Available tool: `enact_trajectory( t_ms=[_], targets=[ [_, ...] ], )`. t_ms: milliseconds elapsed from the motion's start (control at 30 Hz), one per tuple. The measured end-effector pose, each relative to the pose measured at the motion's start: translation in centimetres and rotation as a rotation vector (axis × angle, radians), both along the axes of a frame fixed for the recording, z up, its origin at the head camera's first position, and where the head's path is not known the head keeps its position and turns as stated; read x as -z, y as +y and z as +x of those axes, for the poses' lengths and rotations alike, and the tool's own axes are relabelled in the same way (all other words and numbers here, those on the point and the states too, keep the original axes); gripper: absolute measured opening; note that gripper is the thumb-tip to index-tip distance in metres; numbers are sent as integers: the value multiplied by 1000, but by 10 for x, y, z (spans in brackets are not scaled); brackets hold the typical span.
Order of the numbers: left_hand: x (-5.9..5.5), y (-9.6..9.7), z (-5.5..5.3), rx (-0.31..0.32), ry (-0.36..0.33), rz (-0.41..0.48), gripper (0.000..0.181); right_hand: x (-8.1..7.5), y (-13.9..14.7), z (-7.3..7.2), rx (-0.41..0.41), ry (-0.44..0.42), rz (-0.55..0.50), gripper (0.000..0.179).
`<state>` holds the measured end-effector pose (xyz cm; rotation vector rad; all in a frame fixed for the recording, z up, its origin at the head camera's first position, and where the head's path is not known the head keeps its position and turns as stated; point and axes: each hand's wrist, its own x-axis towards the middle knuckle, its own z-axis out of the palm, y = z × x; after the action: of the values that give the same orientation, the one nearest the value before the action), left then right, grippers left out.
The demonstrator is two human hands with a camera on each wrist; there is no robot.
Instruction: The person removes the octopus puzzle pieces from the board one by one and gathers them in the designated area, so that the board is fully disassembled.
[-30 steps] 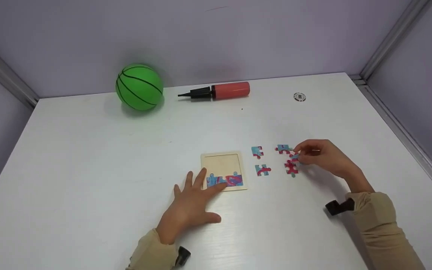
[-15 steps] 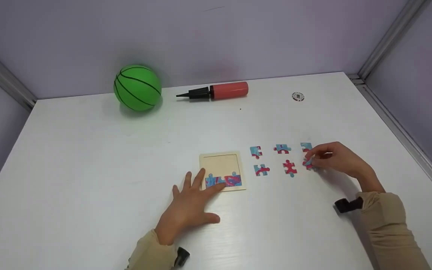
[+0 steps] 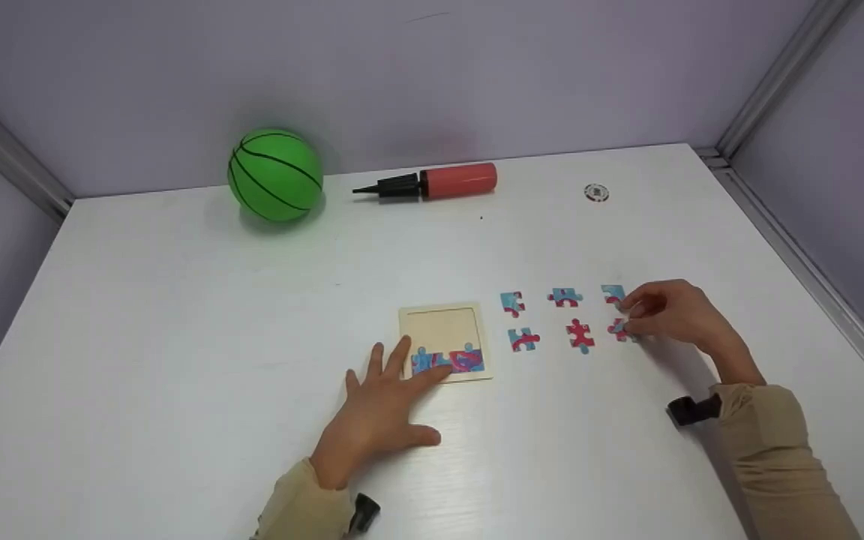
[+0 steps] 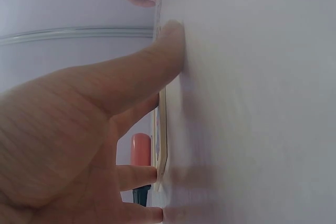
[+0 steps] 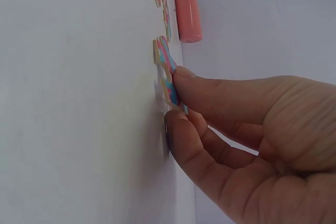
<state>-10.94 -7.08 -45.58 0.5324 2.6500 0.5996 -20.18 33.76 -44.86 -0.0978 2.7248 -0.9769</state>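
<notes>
My left hand [image 3: 376, 416] lies spread over the lower left of a shallow wooden puzzle tray [image 3: 443, 324], its fingers straight. Joined blue and purple puzzle pieces [image 3: 467, 361] fill the tray's lower strip, partly covered by a finger. To the right of the tray, several loose pieces lie in two rows, among them a red one [image 3: 580, 336] and a blue one [image 3: 565, 297]. At the right end, my right hand [image 3: 676, 315] pinches a pink and blue puzzle piece [image 5: 171, 92] between thumb and finger, slightly tilted near the tabletop. An upper corner piece [image 3: 612, 292] lies by its fingertips.
A green ball [image 3: 276, 176] stands at the back left of the white table [image 3: 177, 337]. Beside it lies a red and black hand pump [image 3: 458, 181]. A round chip [image 3: 596, 193] is at the back right. Walls border the back and sides.
My right hand has moved rightward from the middle pieces with a piece in its fingers, then lowered it at the right end of the lower row. The left hand stays on the tray.
</notes>
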Motion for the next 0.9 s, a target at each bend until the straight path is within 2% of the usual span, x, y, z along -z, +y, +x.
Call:
enact_trajectory(
  t_ms=[333, 600, 733, 900],
  targets=[
    [-2, -1, 2, -21, -14, 30, 76, 1, -1, -2, 35, -16, 56, 23],
    [-2, 1, 1, -23, -3, 43, 76, -2, -10, 1, 53, 51, 27, 28],
    [-2, 4, 4, -53, -14, 59, 78, -2, -26, 1, 16, 86, -11, 24],
    [-1, 9, 12, -80, -18, 25, 76, -1, -55, 0, -72, 106, -71, 15]
  ],
)
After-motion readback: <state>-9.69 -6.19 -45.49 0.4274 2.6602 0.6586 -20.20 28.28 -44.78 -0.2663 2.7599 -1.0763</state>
